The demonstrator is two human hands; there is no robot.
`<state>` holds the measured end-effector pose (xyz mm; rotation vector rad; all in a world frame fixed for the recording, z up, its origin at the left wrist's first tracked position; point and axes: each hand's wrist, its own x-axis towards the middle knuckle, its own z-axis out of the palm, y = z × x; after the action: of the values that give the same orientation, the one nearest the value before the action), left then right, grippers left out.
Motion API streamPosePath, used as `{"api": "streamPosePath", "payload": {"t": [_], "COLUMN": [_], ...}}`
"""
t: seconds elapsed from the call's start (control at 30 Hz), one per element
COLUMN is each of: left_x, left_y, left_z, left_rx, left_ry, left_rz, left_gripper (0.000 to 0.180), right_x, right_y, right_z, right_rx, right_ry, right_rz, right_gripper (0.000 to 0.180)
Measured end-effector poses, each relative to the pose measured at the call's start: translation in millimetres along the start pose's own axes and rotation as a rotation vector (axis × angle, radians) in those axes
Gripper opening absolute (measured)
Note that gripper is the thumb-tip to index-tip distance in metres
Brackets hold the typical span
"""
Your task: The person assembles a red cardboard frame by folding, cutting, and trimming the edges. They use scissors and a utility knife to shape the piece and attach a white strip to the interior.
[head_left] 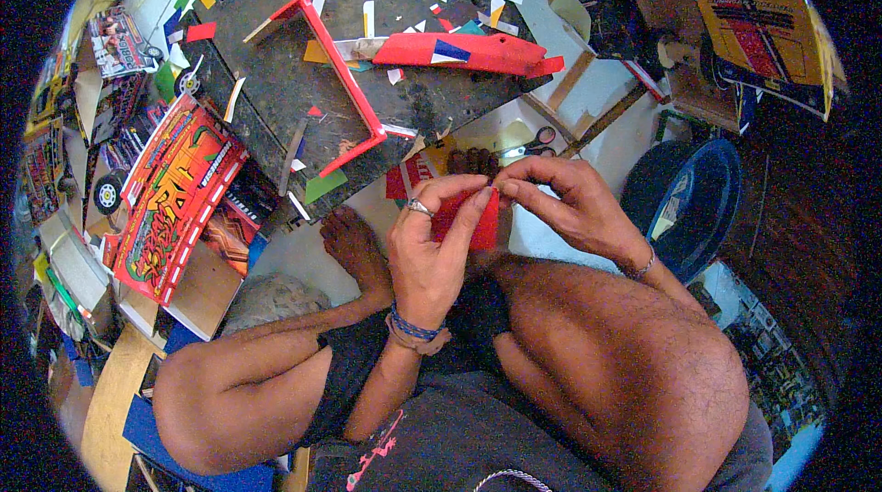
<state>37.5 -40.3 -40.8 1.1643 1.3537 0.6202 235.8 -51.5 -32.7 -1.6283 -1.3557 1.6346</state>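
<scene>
Both hands hold a small red piece of card [480,226] between them, above my crossed legs. My left hand [432,244], with a ring and blue wrist bands, pinches its left side with thumb and fingers. My right hand [565,203], with a thin bracelet, pinches its top right edge. Part of the card is hidden behind my fingers. My bare feet [354,244] rest on the floor just beyond the hands.
A dark work board [276,79] strewn with paper scraps carries a red frame [344,79] and a long red card part [464,51]. Scissors [528,145] lie by its near edge. A colourful model truck [175,203] stands left, a blue basin [698,203] right.
</scene>
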Motion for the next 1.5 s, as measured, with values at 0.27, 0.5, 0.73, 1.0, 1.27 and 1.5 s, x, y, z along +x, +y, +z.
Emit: {"api": "streamPosePath", "payload": {"t": [0.27,0.5,0.73,1.0,1.27,1.5], "left_x": [-4,-6,-8,-9,-11,-10], "left_y": [5,4,1,0,8,11], "left_z": [0,8,7,-1,-8,0], "left_rx": [0.546,0.272,0.106,-0.023,-0.047,-0.085], "left_ry": [0.231,0.108,0.062,0.108,0.212,0.174], "left_rz": [0.329,0.258,0.088,-0.132,-0.067,-0.147], "left_gripper": [0.022,0.017,0.019,0.022,0.023,0.026], "right_x": [-1,-1,-2,-5,-13,-13], "right_y": [4,1,2,39,74,28], "right_z": [7,10,8,-15,-49,-3], "right_rx": [0.152,0.176,0.146,0.190,-0.568,-0.623], "right_ry": [0.066,0.119,0.102,0.284,0.602,0.310], "right_rz": [0.098,0.079,0.073,0.190,0.336,-0.382], "right_gripper": [0.022,0.021,0.021,0.025,0.025,0.040]}}
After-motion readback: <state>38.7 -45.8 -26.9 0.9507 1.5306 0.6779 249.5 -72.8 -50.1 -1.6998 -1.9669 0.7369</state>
